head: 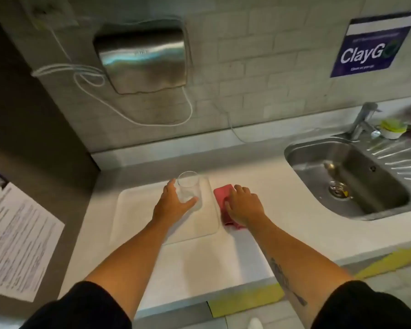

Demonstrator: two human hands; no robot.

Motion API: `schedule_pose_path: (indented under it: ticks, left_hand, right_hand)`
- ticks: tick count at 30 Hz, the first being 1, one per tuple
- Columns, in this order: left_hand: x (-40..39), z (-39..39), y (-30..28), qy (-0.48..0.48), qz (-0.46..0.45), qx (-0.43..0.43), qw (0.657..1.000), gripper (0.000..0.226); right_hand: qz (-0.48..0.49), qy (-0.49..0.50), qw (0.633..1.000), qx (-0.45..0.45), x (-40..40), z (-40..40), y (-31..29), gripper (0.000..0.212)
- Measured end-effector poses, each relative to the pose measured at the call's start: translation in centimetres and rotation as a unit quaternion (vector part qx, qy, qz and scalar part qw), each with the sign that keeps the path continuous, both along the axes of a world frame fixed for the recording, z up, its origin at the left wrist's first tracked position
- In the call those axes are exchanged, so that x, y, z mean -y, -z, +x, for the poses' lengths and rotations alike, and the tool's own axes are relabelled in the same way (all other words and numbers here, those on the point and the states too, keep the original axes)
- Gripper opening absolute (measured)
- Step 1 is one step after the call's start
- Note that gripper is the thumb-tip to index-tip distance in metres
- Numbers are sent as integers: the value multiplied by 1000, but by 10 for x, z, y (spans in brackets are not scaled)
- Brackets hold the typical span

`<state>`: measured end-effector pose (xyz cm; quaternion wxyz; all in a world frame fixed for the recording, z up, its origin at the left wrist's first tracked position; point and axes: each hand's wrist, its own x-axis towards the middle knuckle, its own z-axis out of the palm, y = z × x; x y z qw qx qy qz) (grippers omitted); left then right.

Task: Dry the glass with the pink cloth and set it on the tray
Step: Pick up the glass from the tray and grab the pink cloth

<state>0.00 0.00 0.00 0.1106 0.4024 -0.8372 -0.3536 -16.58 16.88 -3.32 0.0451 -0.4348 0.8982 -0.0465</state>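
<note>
A clear drinking glass (188, 186) stands upright at the far right of a white tray (138, 210) on the white counter. My left hand (173, 203) is wrapped around the glass from the left, thumb in front. A folded pink cloth (222, 194) lies on the counter just right of the tray. My right hand (243, 205) rests flat on top of the cloth, fingers spread, covering most of it.
A steel sink (349, 176) with a tap (363, 119) is set into the counter at the right. A metal hand dryer (142, 58) hangs on the tiled wall, its white cord (152, 119) trailing down. Printed paper (17, 238) hangs at the left.
</note>
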Motion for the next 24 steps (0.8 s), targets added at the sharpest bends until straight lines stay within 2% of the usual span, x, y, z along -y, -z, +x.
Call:
schedule_pose_path:
  ticks: [3,6,12,15,16,18,19,20,23,24]
  left_hand:
    - [-9,-14,14,-54,59,-65,995,92]
    - [-20,-27,26,-107,78,-113,985,87]
    - [-27,-48,37,-166,48,-146,974,75]
    - [-27,-51,39,-174,37,-154,972,74]
    - [-27,-52,39,-174,37,-152,972,75]
    - [-25,-52,40,-177,51,-160,970,75]
    - [-21,-52,41,-181,62,-170,967,75]
    - [-18,-51,40,-187,85,-180,962,73]
    - [-12,-47,40,-189,164,-213,945,69]
    - [-12,-45,37,-182,184,-223,940,68]
  right_hand:
    - [40,-29,999,0,1,-17,15,49]
    - [57,-72,996,9,6,-23,33,51]
    - [3,-70,998,9,12,-26,60,51]
    - [15,-75,996,36,18,-35,67,58]
    - [15,-68,996,48,23,-38,68,52]
    - [-57,-16,985,161,27,-43,59,27]
    - [-120,16,960,251,27,-44,52,23]
    - [-184,55,920,341,26,-46,44,29]
    - [-290,115,805,505,19,-54,25,26]
    - [-327,122,751,561,18,-51,18,24]
